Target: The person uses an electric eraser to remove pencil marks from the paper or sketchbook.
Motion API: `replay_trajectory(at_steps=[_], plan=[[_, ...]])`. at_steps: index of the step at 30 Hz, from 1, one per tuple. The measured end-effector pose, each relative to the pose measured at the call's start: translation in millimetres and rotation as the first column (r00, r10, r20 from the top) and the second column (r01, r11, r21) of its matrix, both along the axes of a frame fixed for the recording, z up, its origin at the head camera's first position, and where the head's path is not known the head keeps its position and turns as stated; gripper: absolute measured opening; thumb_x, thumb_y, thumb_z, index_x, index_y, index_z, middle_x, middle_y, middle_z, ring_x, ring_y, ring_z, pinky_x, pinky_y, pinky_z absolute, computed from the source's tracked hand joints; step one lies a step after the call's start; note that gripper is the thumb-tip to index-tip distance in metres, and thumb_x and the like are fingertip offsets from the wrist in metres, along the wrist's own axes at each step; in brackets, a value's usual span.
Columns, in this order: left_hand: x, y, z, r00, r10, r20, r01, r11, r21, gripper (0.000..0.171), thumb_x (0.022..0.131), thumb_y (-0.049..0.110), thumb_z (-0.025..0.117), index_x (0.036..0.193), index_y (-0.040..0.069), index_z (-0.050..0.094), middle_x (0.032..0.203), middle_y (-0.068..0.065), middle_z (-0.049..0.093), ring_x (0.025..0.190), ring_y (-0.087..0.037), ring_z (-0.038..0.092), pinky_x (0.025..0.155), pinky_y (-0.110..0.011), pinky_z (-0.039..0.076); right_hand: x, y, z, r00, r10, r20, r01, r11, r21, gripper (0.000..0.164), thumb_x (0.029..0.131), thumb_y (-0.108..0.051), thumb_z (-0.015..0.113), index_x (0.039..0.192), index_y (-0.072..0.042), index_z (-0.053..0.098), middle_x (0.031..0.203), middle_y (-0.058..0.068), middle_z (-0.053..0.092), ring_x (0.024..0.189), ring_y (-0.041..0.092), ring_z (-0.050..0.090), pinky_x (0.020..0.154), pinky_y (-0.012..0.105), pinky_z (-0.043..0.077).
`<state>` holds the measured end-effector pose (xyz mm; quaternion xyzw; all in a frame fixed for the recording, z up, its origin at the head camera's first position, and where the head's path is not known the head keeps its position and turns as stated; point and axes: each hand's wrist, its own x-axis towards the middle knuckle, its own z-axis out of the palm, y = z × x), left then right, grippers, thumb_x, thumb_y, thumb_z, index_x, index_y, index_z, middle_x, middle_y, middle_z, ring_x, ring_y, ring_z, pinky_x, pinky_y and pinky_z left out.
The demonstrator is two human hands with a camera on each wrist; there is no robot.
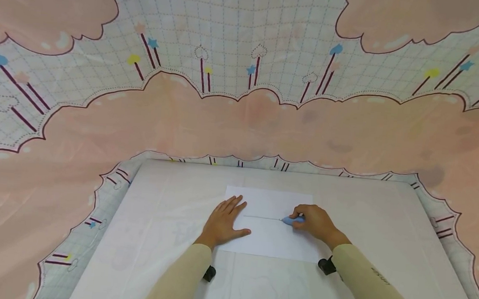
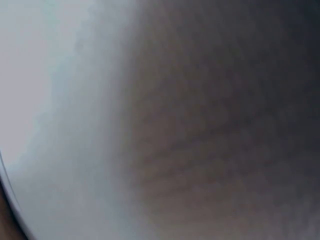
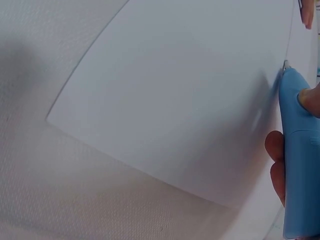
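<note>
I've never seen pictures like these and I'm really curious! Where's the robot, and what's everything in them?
There's no robot here, just a person using two bare hands. The big picture comes from a camera worn on the head, looking forward and down. The other two come from cameras on the wrists. The left wrist one is too blurry to make much out.

On a white surface lies a sheet of white paper. The left hand rests on it with fingers spread. The right hand holds a chunky blue tool. Its small tip is at one end of a thin line on the paper. I can't tell whether that line is drawn or cut.
</note>
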<state>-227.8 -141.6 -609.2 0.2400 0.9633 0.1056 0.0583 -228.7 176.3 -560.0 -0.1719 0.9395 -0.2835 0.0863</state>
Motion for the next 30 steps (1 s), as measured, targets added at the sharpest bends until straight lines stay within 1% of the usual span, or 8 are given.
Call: replay_trajectory(at_steps=[6, 12, 16, 23, 30], plan=[[0.4, 0, -2.6, 1.000, -0.003, -0.016, 0.003, 1.000, -0.006, 0.092, 0.085, 0.078, 0.045, 0.157, 0.023, 0.028, 0.165, 0.003, 0.016, 0.152, -0.019, 0.014, 0.123, -0.043, 0.017, 1.9, -1, -2.0, 1.000, 0.006, -0.012, -0.006, 1.000, 0.002, 0.012, 0.080, -0.015, 0.080, 0.090, -0.016, 0.072, 0.097, -0.002, 0.074, 0.093, 0.020, 0.066, 0.088, 0.046, 0.054], [-0.1, -1, -4.3, 1.000, -0.010, -0.019, 0.009, 1.000, -0.015, 0.093, 0.084, 0.079, 0.044, 0.157, 0.024, 0.027, 0.166, 0.004, 0.015, 0.152, -0.018, 0.013, 0.123, -0.042, 0.016, 5.1, 4, -0.6, 1.000, -0.005, -0.030, 0.005, 1.000, 0.021, 0.013, 0.079, -0.015, 0.081, 0.090, -0.017, 0.073, 0.099, 0.000, 0.074, 0.093, 0.021, 0.067, 0.087, 0.047, 0.054], [0.0, -3, -6.5, 0.999, -0.019, -0.036, 0.018, 1.000, -0.004, 0.093, 0.084, 0.079, 0.044, 0.156, 0.023, 0.028, 0.165, 0.003, 0.016, 0.152, -0.019, 0.014, 0.123, -0.042, 0.018, 6.7, 7, 0.0, 1.000, -0.014, -0.022, 0.014, 1.000, 0.025, 0.014, 0.079, -0.015, 0.081, 0.090, -0.017, 0.073, 0.102, 0.002, 0.074, 0.096, 0.023, 0.067, 0.089, 0.049, 0.053], [-0.4, -5, -12.0, 0.997, -0.027, -0.067, 0.028, 1.000, 0.008, 0.094, 0.084, 0.082, 0.041, 0.156, 0.024, 0.030, 0.165, 0.003, 0.018, 0.152, -0.020, 0.016, 0.122, -0.043, 0.020, 9.6, 10, -0.4, 0.999, -0.037, -0.004, 0.037, 0.999, 0.025, 0.014, 0.079, -0.015, 0.081, 0.091, -0.017, 0.073, 0.102, 0.002, 0.073, 0.094, 0.021, 0.066, 0.090, 0.049, 0.053], [0.0, -7, -13.4, 0.998, -0.019, -0.055, 0.020, 1.000, 0.021, 0.094, 0.083, 0.082, 0.043, 0.156, 0.024, 0.029, 0.165, 0.004, 0.016, 0.152, -0.018, 0.015, 0.123, -0.042, 0.018, 11.3, 5, 0.8, 1.000, -0.021, -0.016, 0.021, 0.999, 0.025, 0.015, 0.079, -0.014, 0.082, 0.091, -0.016, 0.073, 0.101, 0.001, 0.074, 0.095, 0.022, 0.067, 0.090, 0.049, 0.053]])
